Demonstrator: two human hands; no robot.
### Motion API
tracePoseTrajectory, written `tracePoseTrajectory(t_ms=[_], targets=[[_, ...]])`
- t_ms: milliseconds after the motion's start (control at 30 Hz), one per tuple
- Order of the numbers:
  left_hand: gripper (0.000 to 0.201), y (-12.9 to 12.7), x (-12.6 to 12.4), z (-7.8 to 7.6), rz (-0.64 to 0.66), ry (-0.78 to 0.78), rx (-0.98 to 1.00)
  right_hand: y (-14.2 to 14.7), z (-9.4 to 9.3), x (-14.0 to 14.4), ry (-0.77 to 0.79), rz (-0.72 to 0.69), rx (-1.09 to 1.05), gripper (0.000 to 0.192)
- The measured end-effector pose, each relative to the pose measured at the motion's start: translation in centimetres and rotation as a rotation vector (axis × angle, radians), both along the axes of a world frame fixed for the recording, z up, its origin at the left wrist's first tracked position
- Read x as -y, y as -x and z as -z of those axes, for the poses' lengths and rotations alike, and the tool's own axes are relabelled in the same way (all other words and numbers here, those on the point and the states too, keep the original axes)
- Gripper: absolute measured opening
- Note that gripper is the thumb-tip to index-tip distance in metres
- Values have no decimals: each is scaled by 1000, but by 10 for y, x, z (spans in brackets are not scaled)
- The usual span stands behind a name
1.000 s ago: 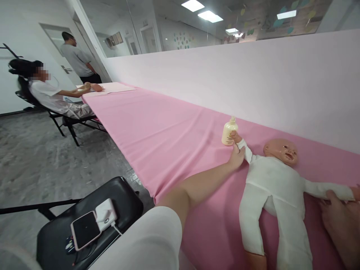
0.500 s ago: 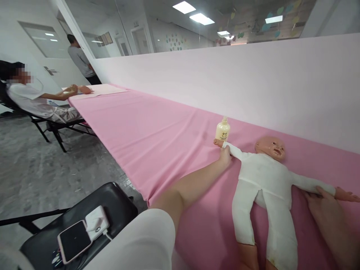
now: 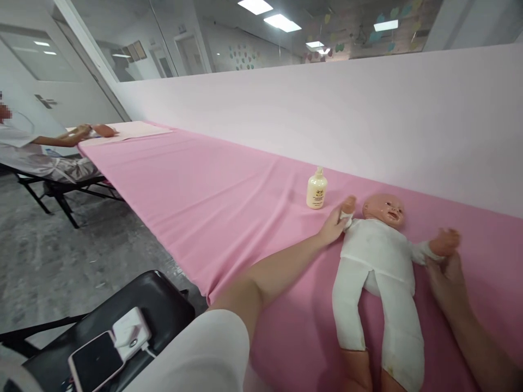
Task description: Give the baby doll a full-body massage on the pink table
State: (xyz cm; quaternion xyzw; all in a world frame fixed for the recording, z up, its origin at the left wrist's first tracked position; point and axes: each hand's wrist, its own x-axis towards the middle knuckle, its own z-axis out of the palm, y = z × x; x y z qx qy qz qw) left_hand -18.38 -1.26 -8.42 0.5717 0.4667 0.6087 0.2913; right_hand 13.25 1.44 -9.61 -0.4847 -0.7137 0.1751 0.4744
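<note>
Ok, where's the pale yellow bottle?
In the head view, the bottle stands right of centre on the pink cloth, left of the doll and just beyond the wearer's left hand.

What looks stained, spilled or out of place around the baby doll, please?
The baby doll has a small yellowish-brown mark near the lower end of its right-hand white leg in the picture, odd against the pale fabric. The pump bottle stands upright; no spill is visible.

A white cloth-bodied baby doll with peach-coloured, smooth-surfaced head and hands [image 3: 376,245] is laid face up at the lower right of the frame. Its arms are bent upward, its legs slightly parted.
</note>
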Motion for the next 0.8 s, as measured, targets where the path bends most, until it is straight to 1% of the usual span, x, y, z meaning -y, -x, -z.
tracePoseTrajectory(t_ms=[67, 100, 133, 200, 267, 333, 400, 533, 600, 667, 733, 800], targets=[[47, -1, -1, 3, 100, -4, -265, 2, 4, -2, 19, -101, 95, 47], [48, -2, -1, 3, 134, 0, -364, 3, 6, -3, 5, -153, 144, 46], [49, -2, -2, 3, 152, 4, -431, 4, 8, -4, -21, -192, 181, 46], [54, -4, -1, 1, 154, 14, -470, 5, 12, -6, -68, -217, 194, 49], [55, -5, 2, -2, 140, 22, -397, 7, 14, -7, -88, -215, 174, 51], [51, -5, 5, -7, 133, 14, -279, 8, 12, -6, -94, -222, 165, 53], [46, -5, 8, -11, 143, -2, -207, 10, 8, -3, -98, -217, 152, 53], [39, -1, 9, -16, 162, -15, -258, 15, -4, 4, -59, -210, 140, 55], [44, 0, 9, -17, 146, -27, -297, 18, -8, 8, -38, -200, 103, 55], [52, 1, 8, -16, 89, -20, -288, 21, -12, 11, -16, -167, 24, 58], [61, 2, 7, -13, 16, 14, -201, 24, -14, 14, 22, -121, -111, 60], [63, 4, 4, -10, -68, 55, -104, 26, -13, 14, 38, -65, -260, 62]])
